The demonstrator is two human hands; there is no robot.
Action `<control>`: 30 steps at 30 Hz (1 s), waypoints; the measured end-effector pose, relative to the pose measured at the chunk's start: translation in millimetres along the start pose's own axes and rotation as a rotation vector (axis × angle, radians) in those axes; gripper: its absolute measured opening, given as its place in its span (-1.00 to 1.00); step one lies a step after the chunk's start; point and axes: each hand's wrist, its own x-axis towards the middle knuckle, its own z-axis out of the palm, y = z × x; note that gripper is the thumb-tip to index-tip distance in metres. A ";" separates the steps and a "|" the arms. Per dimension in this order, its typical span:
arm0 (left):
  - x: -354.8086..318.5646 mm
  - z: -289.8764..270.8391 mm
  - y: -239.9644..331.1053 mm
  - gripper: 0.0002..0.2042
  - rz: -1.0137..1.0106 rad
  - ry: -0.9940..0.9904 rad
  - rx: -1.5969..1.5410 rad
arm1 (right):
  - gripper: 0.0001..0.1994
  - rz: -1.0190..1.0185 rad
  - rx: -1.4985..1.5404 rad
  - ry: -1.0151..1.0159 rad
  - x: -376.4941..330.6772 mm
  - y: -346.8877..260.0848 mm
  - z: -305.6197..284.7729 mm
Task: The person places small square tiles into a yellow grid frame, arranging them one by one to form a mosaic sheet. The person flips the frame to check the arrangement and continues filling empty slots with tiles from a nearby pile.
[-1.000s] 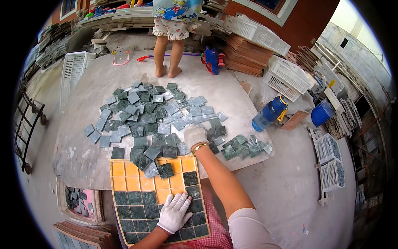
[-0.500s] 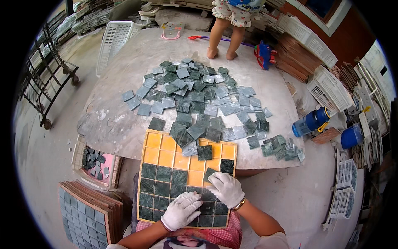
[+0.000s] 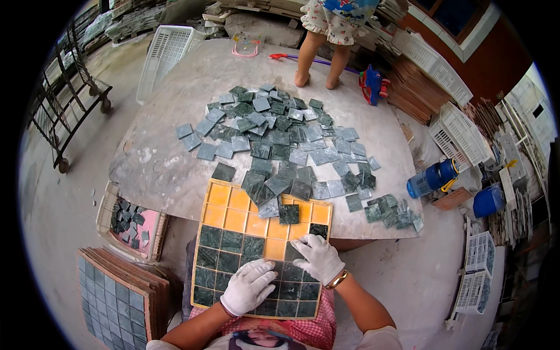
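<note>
I have the pale table (image 3: 154,169) across the middle of my feed, with the tile heap (image 3: 279,137) spread over it. The yellow grid tray (image 3: 217,216) sits lower centre, its upper edge overlapping the table's near edge in my view. It looks near-square, so I read no clear long axis; its side edges run up the frame, leaning slightly right. Set tiles (image 3: 204,278) fill its lower rows; many upper cells show bare, though loose tiles (image 3: 289,214) overlap a few. The gloved left hand (image 3: 249,287) lies at the lower middle, fingers extended and together, gripping nothing I can see. The gloved right hand (image 3: 321,261) bends over the tray's right half, fingertips at a dark tile (image 3: 291,252); pinching or merely pressing, I cannot tell. That tile is square, its visible edges roughly along the ridges, just right of a bare cell (image 3: 274,249). I judge this the seating step; it calls for squaring the tile and pressing it flat.
</note>
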 end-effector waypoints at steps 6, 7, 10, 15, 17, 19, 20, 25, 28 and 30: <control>7.8 6.6 3.4 -0.59 -0.035 -0.023 0.141 | -0.54 0.117 -0.001 -0.130 6.4 -6.2 -10.7; 13.2 8.6 8.1 -0.55 -0.051 -0.035 0.204 | -0.55 0.133 0.049 -0.119 8.9 -2.4 -13.4; 20.2 35.5 1.7 -0.50 -0.023 -0.110 0.269 | -0.53 0.236 0.227 -0.034 20.9 19.0 -14.9; 23.4 39.9 0.3 -0.52 -0.003 -0.111 0.259 | -0.50 0.071 0.139 0.141 52.6 23.3 -9.6; 26.6 32.6 0.1 -0.53 0.000 -0.119 0.221 | -0.47 0.039 0.144 0.064 66.7 19.3 -9.2; 34.7 25.1 -11.3 -0.54 0.010 -0.037 0.229 | -0.44 0.053 0.132 -0.017 76.1 21.1 -10.9; 40.4 20.5 -17.4 -0.54 0.011 0.004 0.228 | -0.43 0.072 0.139 -0.019 76.6 22.7 -12.6; 91.9 4.6 -61.9 -0.45 -0.071 0.123 0.457 | -0.40 0.338 0.071 0.282 66.0 43.9 -8.9; 112.3 -9.9 -86.9 -0.49 -0.033 0.106 0.500 | -0.42 0.285 -0.030 0.421 71.1 54.0 -13.4; 118.2 -17.7 -108.4 -0.62 -0.059 0.107 0.486 | -0.46 0.223 0.009 0.363 76.1 43.8 -17.0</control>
